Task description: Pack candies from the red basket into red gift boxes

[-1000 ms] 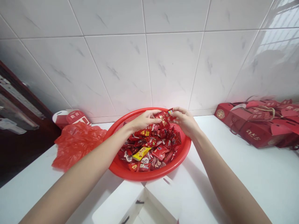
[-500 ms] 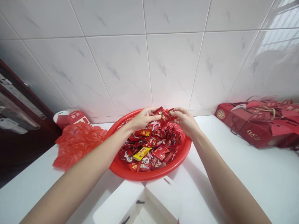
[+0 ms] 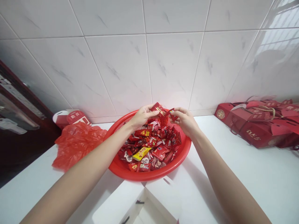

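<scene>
Over the far side of a red plastic basket (image 3: pixel 149 176), both of my hands are raised close together. My left hand (image 3: pixel 144 116) pinches a dark red candy packet (image 3: pixel 159 109) with gold print between thumb and fingers. Between the fingers of my right hand (image 3: pixel 184 118) is a small red candy packet (image 3: pixel 172 112) with a colourful mark. The two packets nearly touch; I cannot tell whether they are joined. Below them, the basket holds many wrapped candies, mostly red, with one yellow packet (image 3: pixel 142 153) on top.
An open white box (image 3: pixel 121 199) stands in front of the basket. A crumpled red plastic bag (image 3: pixel 78 143) and a red-and-white box (image 3: pixel 72 118) lie to the left. Several red gift boxes (image 3: pixel 254 130) are stacked at right. A tiled wall (image 3: pixel 173 68) rises behind.
The dark red packet in my left hand has shifted slightly up and left, and its angle has changed. My right hand stays almost in place with its small packet.
</scene>
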Demonstrator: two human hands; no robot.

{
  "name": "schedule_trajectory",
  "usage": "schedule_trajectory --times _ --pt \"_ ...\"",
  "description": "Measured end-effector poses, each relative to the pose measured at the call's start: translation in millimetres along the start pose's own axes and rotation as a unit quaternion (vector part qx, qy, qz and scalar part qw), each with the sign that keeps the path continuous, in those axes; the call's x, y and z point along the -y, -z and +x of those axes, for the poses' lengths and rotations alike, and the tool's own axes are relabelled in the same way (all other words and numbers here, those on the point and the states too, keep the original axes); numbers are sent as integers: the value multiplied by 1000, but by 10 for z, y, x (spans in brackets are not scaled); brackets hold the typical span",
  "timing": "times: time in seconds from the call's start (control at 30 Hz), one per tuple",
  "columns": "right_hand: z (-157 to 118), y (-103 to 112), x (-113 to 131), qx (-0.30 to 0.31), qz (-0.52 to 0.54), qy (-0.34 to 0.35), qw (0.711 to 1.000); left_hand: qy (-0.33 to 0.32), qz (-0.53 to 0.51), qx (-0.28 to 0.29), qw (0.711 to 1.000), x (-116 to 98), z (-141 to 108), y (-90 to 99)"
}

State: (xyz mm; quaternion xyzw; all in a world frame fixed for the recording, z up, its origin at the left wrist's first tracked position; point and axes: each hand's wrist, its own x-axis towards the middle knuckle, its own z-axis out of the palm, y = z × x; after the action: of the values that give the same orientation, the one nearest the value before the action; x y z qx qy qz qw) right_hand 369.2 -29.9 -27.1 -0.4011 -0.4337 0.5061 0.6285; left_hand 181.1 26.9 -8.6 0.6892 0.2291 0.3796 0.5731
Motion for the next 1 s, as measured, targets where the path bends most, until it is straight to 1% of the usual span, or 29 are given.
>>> schedule_trajectory --times 0.1,0.17,0.27,0.33,0.43,0.53,0.57,0.63,0.73,0.9,1.0 --pt "-12 -2 -1 27 1 -13 1000 -20 51 -36 998 33 1 7" --pt "-9 0 -13 45 9 -26 999 -32 84 -41 995 62 1 4" --pt "7 3 -31 57 29 -37 997 -50 136 -10 989 74 -14 -19" --pt "11 2 -27 55 37 -42 997 -63 188 12 980 47 -34 -40" --pt "-11 -9 10 45 37 -39 998 -58 241 42 968 -19 -65 -58" --pt "-48 -20 49 61 30 -29 997 -30 206 49 977 -55 -68 -58" --pt "-56 -21 54 71 26 -26 997 -23 184 41 982 -54 -62 -55" --pt "-64 -18 52 82 14 -19 996 -18 149 7 989 -35 -40 -46" --pt "-58 -4 30 86 -11 -14 996 -27 134 -38 990 16 -6 -27" --pt "-33 12 -3 80 -35 -11 996 -46 137 -34 989 85 21 14" --pt "-19 12 -11 74 -26 -12 997 -59 130 -46 989 99 26 32"
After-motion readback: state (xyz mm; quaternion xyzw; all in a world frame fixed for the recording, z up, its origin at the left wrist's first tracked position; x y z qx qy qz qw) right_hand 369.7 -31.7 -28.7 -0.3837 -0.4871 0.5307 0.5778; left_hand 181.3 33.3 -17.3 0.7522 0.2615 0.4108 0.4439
